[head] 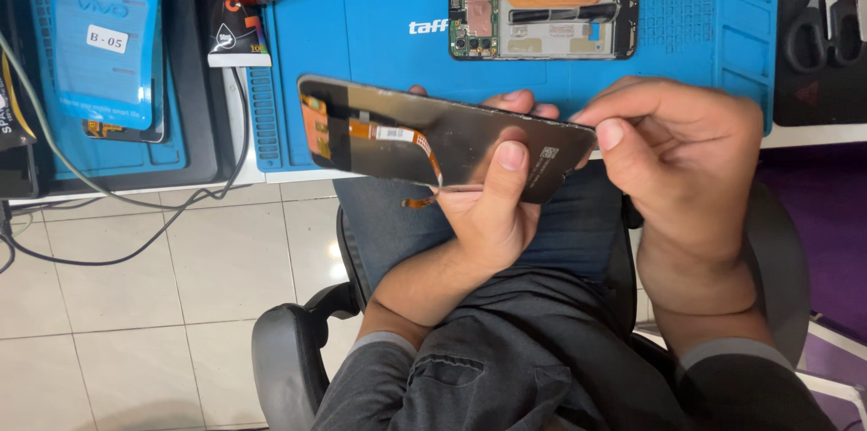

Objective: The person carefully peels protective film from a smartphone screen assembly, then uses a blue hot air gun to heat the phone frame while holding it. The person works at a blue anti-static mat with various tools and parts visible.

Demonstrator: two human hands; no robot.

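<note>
The person's grey sleeves and lap sit lowest in view, above a black chair. Over the lap the left hand (492, 205) cradles a phone screen panel (442, 137) from beneath, thumb pressed on its dark back. The right hand (677, 155) pinches the panel's right end. It looks thin, light, stiff and brittle, best held by its edges, clear of the orange flex cable (402, 137). Beyond both grips, on the counter's blue mat (379, 42), lies an opened phone body (545, 14).

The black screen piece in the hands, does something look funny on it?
Yes. An orange ribbon cable hangs loose off the screen panel, its end dangling below the edge. The left hand holds the panel; the right hand pinches its corner.
</note>
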